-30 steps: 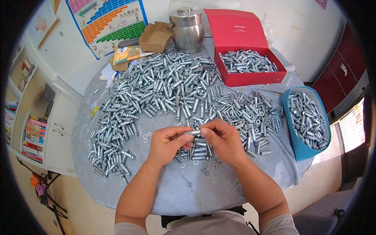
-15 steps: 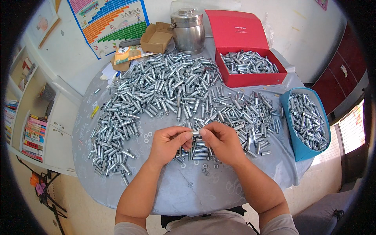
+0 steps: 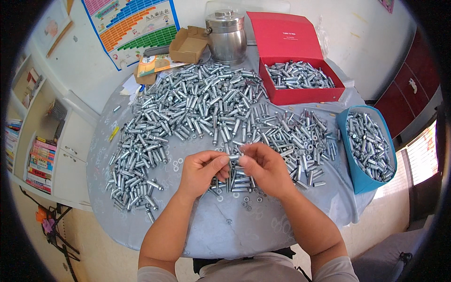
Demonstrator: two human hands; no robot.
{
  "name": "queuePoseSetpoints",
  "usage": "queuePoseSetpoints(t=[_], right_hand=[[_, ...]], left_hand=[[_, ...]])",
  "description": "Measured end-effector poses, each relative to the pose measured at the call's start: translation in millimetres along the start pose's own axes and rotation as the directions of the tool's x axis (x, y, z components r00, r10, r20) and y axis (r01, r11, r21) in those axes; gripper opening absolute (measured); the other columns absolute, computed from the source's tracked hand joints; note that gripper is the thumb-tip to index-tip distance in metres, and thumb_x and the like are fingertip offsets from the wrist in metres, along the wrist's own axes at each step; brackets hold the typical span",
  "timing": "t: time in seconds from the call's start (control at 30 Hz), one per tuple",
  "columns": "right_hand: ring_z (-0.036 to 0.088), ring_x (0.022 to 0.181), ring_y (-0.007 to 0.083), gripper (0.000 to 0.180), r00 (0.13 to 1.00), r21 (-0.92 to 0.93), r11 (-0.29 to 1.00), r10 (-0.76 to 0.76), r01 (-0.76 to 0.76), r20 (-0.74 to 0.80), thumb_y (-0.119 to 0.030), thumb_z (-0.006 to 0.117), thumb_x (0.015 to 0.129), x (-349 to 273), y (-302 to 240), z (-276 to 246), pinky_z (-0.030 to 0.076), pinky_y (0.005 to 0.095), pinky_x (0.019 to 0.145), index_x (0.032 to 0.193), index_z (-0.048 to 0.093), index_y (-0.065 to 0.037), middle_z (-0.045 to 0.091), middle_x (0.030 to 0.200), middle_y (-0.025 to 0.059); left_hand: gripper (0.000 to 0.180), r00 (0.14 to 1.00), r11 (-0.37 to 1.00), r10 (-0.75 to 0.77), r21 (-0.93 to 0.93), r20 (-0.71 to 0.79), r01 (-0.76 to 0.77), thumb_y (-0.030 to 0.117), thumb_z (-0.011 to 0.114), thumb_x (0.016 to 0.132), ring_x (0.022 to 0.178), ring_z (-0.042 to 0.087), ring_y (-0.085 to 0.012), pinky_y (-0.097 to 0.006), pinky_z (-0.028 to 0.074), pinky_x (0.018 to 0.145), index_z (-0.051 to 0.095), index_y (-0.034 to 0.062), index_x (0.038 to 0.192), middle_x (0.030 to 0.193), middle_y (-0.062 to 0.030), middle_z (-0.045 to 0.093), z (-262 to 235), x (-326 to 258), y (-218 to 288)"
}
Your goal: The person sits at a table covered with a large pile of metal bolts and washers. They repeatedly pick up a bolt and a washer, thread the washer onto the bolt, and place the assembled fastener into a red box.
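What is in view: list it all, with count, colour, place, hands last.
Table: one, grey-clothed, centre
Loose bolts: too many to count, silver, heaped on table
Washers: several, silver, by the heap's near edge
Big box: one, red, back right, lid up, holding bolts
Bin: one, blue, table's right edge, holding bolts
Pot: one, silver, table's back
Small box: one, brown, left of pot
Book: one, orange and white, by small box
Slim tool: one, yellow, table's left
Chart: one, multicoloured, upper left
Shelves: one unit, white, far left
Books: many, mixed colours, on shelves
Cabinet: one, dark red, far right
Metal piece: one, silver, over the bolts
Left hand: one, bare, pinching metal piece
Right hand: one, bare, at its right end
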State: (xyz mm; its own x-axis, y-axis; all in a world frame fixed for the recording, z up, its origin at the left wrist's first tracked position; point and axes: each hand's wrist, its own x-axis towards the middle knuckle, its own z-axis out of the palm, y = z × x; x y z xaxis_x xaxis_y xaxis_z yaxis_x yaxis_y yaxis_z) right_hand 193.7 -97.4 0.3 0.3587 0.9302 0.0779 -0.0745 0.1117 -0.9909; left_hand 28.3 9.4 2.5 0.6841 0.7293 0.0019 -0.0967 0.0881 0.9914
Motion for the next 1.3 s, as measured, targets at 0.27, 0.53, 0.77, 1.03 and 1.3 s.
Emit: queuePoseSetpoints(t=[0.27, 0.53, 0.77, 1.03, 1.3], right_hand=[[0.056, 0.070, 0.0073, 0.021, 0.993, -0.084, 0.990, 0.113, -0.110, 0.039, -0.012, 0.067, 0.091, -0.1, -9.8, -1.5, 0.047, 0.0219, 0.063, 0.108, 0.062, -0.001, 0.062, 0.084, 0.0017], [0.055, 0.067, 0.0065, 0.017, 0.986, -0.005, 0.987, 0.163, -0.163, 0.022, -0.007, 0.063, 0.092, 0.7, -8.8, -2.0, 0.046, 0.0218, 0.061, 0.108, 0.061, 0.000, 0.062, 0.085, 0.0023], [0.056, 0.072, 0.0065, 0.020, 0.979, -0.008, 0.980, 0.198, -0.198, 0.056, -0.007, 0.065, 0.091, 1.1, -9.5, -3.9, 0.047, 0.0213, 0.064, 0.109, 0.060, 0.000, 0.061, 0.085, 0.0014], [0.056, 0.071, 0.0064, 0.014, 0.998, 0.015, 0.998, 0.055, -0.055, -0.020, -0.008, 0.066, 0.091, 0.9, -5.1, 1.6, 0.047, 0.0217, 0.063, 0.101, 0.063, 0.000, 0.062, 0.082, 0.0017], [0.057, 0.075, 0.0078, 0.016, 0.999, -0.012, 0.999, -0.037, 0.037, -0.021, -0.003, 0.068, 0.087, 2.6, 4.7, -3.6, 0.047, 0.0223, 0.067, 0.102, 0.063, -0.001, 0.061, 0.088, 0.0022]], left_hand=[[0.018, 1.000, 1.000, 0.006, 0.004, -0.006, -0.006, 0.011, 0.063, 0.093, 0.062, 0.065, -0.0155, -0.026, 0.054, 0.054, 0.067, -0.0051, 0.100, 0.077, -0.0098, 0.067, -0.8, -0.9, -1.3], [0.018, 1.000, 1.000, 0.014, 0.007, -0.027, -0.013, 0.012, 0.064, 0.092, 0.061, 0.063, -0.0141, -0.026, 0.053, 0.053, 0.068, -0.0044, 0.099, 0.077, -0.0089, 0.067, 0.8, -0.2, -3.0], [0.018, 0.999, 1.000, 0.030, -0.003, -0.034, -0.030, 0.013, 0.065, 0.092, 0.059, 0.062, -0.0135, -0.025, 0.052, 0.052, 0.068, -0.0035, 0.098, 0.075, -0.0078, 0.066, 1.8, -0.8, -2.6], [0.019, 0.998, 1.000, 0.006, 0.016, -0.065, -0.005, 0.016, 0.064, 0.093, 0.056, 0.061, -0.0124, -0.024, 0.050, 0.050, 0.068, -0.0024, 0.091, 0.071, -0.0066, 0.065, 2.4, -0.3, -2.7], [0.029, 0.996, 0.998, -0.051, 0.020, -0.067, 0.053, 0.025, 0.065, 0.094, 0.053, 0.055, -0.0079, -0.022, 0.044, 0.048, 0.067, -0.0009, 0.082, 0.065, -0.0025, 0.062, 2.9, -1.0, -1.7]])
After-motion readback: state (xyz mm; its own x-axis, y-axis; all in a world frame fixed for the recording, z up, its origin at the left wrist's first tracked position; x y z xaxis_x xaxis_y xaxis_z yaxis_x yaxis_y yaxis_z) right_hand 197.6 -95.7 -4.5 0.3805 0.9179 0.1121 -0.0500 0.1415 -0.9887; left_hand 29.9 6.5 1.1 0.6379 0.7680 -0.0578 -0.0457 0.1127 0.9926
